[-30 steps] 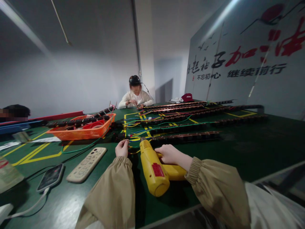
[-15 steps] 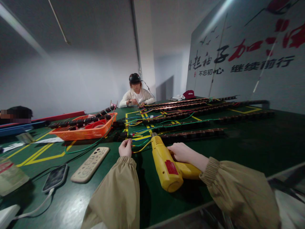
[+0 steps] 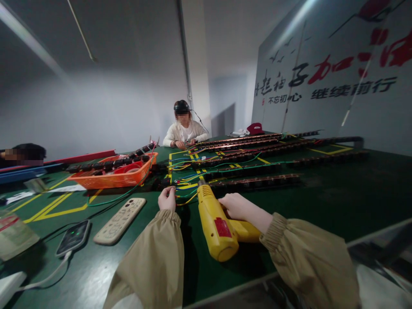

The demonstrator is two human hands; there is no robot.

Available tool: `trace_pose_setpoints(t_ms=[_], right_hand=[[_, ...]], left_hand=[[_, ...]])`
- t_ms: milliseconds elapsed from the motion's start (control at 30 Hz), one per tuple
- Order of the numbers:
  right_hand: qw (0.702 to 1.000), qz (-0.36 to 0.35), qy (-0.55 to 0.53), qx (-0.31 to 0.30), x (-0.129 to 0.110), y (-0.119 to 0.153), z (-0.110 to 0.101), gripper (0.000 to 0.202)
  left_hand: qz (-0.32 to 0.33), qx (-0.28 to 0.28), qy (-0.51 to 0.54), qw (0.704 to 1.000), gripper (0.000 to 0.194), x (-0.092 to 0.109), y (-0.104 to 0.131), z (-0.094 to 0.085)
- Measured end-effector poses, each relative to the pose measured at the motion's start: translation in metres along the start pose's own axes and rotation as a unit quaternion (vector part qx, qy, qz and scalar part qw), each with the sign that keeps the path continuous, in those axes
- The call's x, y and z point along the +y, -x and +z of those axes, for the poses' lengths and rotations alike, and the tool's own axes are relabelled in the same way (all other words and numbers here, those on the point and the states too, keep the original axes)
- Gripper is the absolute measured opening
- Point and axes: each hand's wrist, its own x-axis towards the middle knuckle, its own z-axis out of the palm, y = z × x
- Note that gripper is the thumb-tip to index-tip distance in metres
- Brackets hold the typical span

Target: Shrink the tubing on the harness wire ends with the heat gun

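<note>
My right hand (image 3: 240,207) is wrapped round the handle of a yellow heat gun (image 3: 214,225) with a red label. Its metal nozzle (image 3: 202,182) points away from me, toward thin coloured wires (image 3: 188,198). Just left of the nozzle, my left hand (image 3: 167,199) is closed in a pinch at the ends of green, yellow and blue wires; the fingertips partly hide what they grip. These wires run from the nearest of several long dark strips (image 3: 257,183) lying across the table.
An orange basket (image 3: 112,182) holding dark parts stands at the left. Nearer lie a phone in a beige case (image 3: 119,221), a plugged-in device (image 3: 73,238) and a plastic bag (image 3: 16,234). Across the green table (image 3: 322,201) sits a person (image 3: 185,128); another person's head (image 3: 27,154) shows at far left.
The heat gun and my right hand have shifted slightly left, bringing the nozzle closer to the wires. My left hand keeps its pinch. The person opposite has lowered a hand.
</note>
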Motion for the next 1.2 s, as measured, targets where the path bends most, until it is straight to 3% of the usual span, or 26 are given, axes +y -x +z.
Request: trace_pose_setpoints(t_ms=[600,933,1200], right_hand=[[0.997,-0.07,0.011,0.018,-0.03,-0.032,0.002,0.029],[0.993,-0.106,-0.002,0.049,-0.05,-0.045,-0.003,0.028],[0.991,-0.117,-0.009,0.061,-0.051,-0.051,0.003,0.028]], left_hand=[[-0.036,-0.017,-0.005,0.999,0.025,0.005,0.002,0.001],[-0.026,-0.029,-0.028,0.999,0.018,0.007,-0.005,-0.008],[-0.024,-0.047,-0.022,0.998,0.014,0.004,-0.014,-0.014]])
